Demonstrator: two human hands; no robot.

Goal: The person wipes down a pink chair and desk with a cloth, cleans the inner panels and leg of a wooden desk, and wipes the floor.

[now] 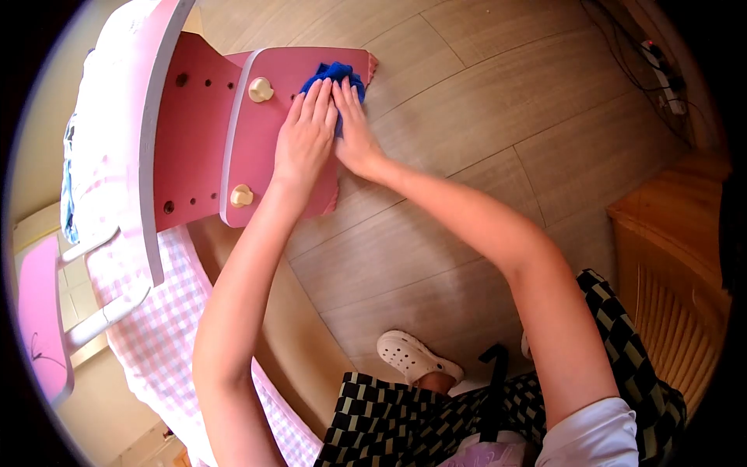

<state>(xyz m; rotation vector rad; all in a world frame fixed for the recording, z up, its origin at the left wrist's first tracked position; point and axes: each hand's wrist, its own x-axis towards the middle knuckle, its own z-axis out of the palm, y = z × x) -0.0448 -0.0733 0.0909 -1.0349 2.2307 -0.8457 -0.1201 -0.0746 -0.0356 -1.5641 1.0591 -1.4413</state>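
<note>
Side by side, my left hand and my right hand press on a bunched blue cloth. Their fingers are straight, held close together and closed onto the cloth; part of it is hidden under them. Beneath the cloth is a pink panel with a pale edge strip. Two cream knobs, an upper knob and a lower knob, are fixed to it, left of my hands. A darker pink board with several round holes adjoins it, behind a curved pink piece.
A pink-checked cloth hangs at the left, near a pink board on white bars. Below is wood-look floor. Cables and a power strip lie at the upper right. A wooden slatted cabinet stands right; my clog is below.
</note>
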